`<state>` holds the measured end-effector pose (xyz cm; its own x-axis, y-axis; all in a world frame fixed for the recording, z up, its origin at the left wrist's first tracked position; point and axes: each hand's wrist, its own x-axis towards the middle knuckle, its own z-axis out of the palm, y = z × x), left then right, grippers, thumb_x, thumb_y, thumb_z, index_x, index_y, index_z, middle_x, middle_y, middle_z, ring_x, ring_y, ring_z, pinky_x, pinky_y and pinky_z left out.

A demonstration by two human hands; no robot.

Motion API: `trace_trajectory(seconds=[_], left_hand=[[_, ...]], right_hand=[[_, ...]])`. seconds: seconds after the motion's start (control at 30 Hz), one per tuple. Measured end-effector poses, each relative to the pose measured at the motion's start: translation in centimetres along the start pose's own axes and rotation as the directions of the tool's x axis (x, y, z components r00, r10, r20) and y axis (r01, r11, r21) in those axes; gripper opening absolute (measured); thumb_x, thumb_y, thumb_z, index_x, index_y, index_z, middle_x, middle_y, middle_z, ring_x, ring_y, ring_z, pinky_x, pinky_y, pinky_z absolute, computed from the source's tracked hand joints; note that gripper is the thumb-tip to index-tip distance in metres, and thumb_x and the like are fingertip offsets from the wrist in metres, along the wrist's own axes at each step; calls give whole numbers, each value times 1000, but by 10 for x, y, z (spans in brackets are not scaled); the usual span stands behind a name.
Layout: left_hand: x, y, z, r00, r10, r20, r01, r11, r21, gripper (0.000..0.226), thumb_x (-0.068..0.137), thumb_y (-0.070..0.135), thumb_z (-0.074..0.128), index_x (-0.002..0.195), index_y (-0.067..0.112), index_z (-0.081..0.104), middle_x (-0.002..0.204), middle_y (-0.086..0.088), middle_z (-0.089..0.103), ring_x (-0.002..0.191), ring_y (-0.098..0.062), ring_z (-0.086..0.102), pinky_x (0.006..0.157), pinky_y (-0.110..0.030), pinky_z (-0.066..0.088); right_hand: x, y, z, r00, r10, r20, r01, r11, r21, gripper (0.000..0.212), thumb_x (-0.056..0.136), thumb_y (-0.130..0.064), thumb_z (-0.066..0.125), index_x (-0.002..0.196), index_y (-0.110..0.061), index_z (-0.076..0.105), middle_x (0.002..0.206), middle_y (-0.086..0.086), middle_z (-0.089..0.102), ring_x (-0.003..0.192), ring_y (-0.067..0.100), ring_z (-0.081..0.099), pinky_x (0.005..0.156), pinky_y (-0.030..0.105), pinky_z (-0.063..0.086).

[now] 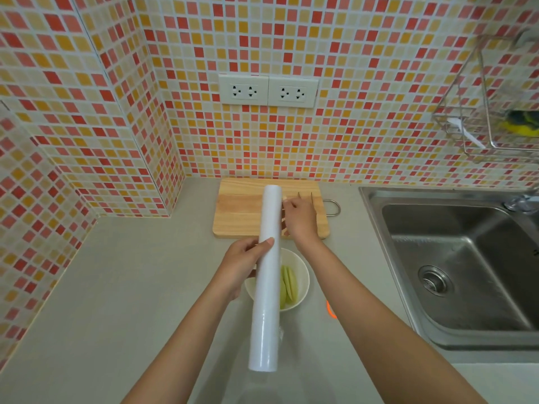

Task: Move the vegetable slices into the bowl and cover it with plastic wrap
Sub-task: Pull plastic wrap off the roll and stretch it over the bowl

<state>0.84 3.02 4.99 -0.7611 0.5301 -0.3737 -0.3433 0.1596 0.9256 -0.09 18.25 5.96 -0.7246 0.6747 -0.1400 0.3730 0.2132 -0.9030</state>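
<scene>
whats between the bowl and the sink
Bare grey counter, mostly, in the head view; the right forearm crosses above it, and an orange object peeks out beside the bowl, short of the sink.

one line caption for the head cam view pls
Left hand holds plastic wrap roll over bowl of vegetable slices; right hand picks at it.

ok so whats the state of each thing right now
plastic wrap roll: lifted over the bowl, in the left hand's grip
right hand: fingers at the roll's side
bowl: uncovered, holds vegetable slices
cutting board: flat, no slices visible
sink: empty
</scene>
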Motion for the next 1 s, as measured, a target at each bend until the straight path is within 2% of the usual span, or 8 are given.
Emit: trace_trajectory(seconds=[0.1, 0.2, 0.33, 0.43, 0.6, 0.77, 0.9, 1.0], left_hand=[[-3, -1, 1, 1000, 27, -2, -27, 1000, 1, 27, 92, 31, 64, 112, 13, 68, 105, -14, 71, 84, -17, 69, 75, -33, 56], [-4, -2, 2, 998, 48, -31, -48, 999, 12, 28, 93, 31, 63, 115, 14, 66, 110, -15, 69, 89, -21, 67, 80, -37, 54], [-6, -3, 1, 998, 37, -43, -39, 998, -43, 28, 94, 33, 60, 114, 14, 65, 104, -10, 68, 86, -17, 66, 75, -31, 54], [-7, -4, 1, 998, 46, -41, -49, 997, -60, 23, 94, 32, 60, 111, 17, 67, 101, -7, 69, 84, -16, 66, 75, -31, 53], [-6, -4, 3, 998, 66, -18, -66, 997, -41, 17, 94, 30, 60, 107, 22, 69, 98, -3, 71, 87, -16, 67, 78, -31, 54], [-4, -4, 1, 998, 65, 3, -65, 997, -34, 18, 93, 28, 62, 107, 26, 72, 92, 7, 73, 79, -8, 69, 61, -19, 53], [0, 3, -1, 995, 94, -38, -96, 994, -60, 15, 93, 30, 61, 101, 27, 73, 85, 7, 74, 73, -8, 68, 57, -17, 52], [8, 15, -6, 984, 148, -100, -156, 985, -80, 21, 96, 32, 57, 107, 22, 71, 88, 2, 73, 74, -10, 67, 61, -24, 53]], right_hand=[[-2, -1, 1, 991, -112, -80, 99, 984, -147, 34, 94, -8, 37, 62, -1, 47, 67, 17, 55, 62, 34, 51, 57, 39, 41], [-2, -3, 0, 990, -128, -67, 110, 968, -227, 30, 97, -11, 33, 70, -9, 46, 73, 10, 56, 62, 29, 56, 57, 39, 43], [3, -4, -8, 997, 81, -8, -79, 990, 113, 24, 98, -12, 29, 91, -6, 52, 71, 8, 58, 45, 23, 57, 42, 26, 40], [4, -9, -9, 983, 154, 97, -176, 941, 290, 34, 100, -33, 36, 98, -6, 58, 75, 8, 62, 48, 21, 57, 41, 24, 37], [2, -10, -1, 994, 89, 68, -109, 921, 375, 29, 96, -29, 52, 75, -11, 60, 81, 8, 66, 63, 22, 60, 56, 32, 50], [-1, -9, -2, 994, 113, 1, -101, 879, 466, 30, 95, -15, 54, 66, -10, 59, 69, 4, 63, 57, 18, 58, 49, 26, 46], [-5, -13, -4, 996, 80, 48, -93, 904, 417, 17, 93, -7, 51, 81, -5, 64, 78, 8, 67, 57, 18, 63, 48, 27, 52], [-19, -6, -3, 986, 40, 164, -80, 966, 247, 23, 97, -21, 47, 92, -7, 65, 79, 8, 68, 52, 19, 64, 46, 26, 50]])
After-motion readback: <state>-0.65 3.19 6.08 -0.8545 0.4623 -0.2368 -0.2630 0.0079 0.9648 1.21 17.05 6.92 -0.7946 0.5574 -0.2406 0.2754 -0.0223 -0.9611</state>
